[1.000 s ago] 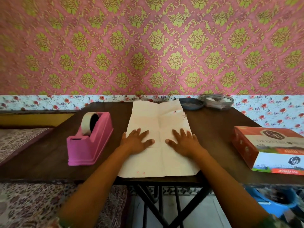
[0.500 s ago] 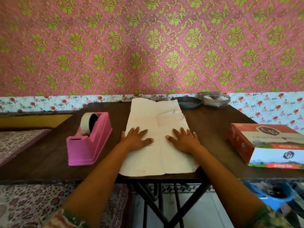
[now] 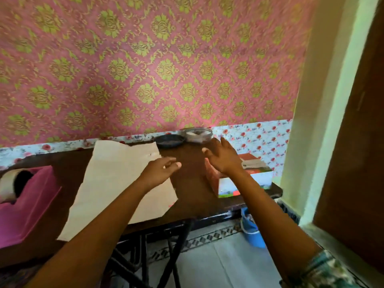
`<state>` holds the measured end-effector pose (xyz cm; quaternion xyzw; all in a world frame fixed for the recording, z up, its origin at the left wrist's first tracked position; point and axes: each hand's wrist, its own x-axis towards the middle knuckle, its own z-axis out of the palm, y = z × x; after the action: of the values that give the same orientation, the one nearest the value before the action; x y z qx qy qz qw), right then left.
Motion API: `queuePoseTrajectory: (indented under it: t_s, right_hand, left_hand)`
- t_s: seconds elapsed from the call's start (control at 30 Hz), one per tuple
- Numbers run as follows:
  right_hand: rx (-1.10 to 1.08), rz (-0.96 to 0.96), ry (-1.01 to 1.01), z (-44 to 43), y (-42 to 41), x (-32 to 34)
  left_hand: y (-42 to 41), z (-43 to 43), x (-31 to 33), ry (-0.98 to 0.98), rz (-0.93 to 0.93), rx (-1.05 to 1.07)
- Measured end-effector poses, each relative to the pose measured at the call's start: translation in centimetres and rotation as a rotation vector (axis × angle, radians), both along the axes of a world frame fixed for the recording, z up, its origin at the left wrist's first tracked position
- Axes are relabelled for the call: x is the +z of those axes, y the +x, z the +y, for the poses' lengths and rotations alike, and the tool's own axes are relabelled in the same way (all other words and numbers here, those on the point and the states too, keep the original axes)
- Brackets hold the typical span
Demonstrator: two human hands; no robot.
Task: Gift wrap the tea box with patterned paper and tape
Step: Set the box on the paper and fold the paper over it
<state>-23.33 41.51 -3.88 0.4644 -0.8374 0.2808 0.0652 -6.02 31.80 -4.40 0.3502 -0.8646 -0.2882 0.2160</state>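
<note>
- My left hand (image 3: 160,171) hovers over the right edge of the paper (image 3: 122,179). Its fingers are loosely curled, the thumb is close to the fingertips, and it holds nothing.
- My right hand (image 3: 223,160) is raised over the left end of the tea box (image 3: 256,164). Its fingers are spread and nearly straight, with nothing in its grasp. I cannot tell whether it touches the box.
- The tea box lies flat at the right end of the counter (image 3: 191,183). Its orange-red top faces up and a white and green side faces me.
- The paper lies flat on the counter with its plain, pale side up. It is creased, and a strip of bare counter separates it from the tea box.
- A pink tape dispenser (image 3: 29,204) stands on the counter left of the paper, with a roll of tape (image 3: 6,183) mounted in it.
- At the back edge of the counter, against the wall, a dark round dish (image 3: 170,140) sits just beside a clear round container (image 3: 198,134).
- A blue bucket (image 3: 252,231) stands on the floor below the right end of the counter.
</note>
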Motion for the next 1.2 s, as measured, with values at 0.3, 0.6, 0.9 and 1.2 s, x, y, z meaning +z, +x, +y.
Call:
queuePoseTrajectory:
  t_s: [0.3,0.6,0.9,1.2]
  right_hand:
    - [-0.26,-0.326,-0.047,8.3,-8.4,-4.2]
    - [-0.326,-0.374,-0.234,6.9,-6.2,-4.2]
    - [-0.034,-0.394,-0.376,-1.7,1.7,-1.1]
    - [0.2,-0.565,-0.337,-11.6,10.5,-0.7]
  left_hand:
    - [-8.6,6.5,-2.5,0.43,0.163,0.018]
    - [-10.5,7.8,-3.8,0.539,0.357,-0.068]
    - [-1.6,-0.7,0.6,0.429,0.442,0.135]
    - [9.0,-8.6,1.1,0.438,0.586,0.313]
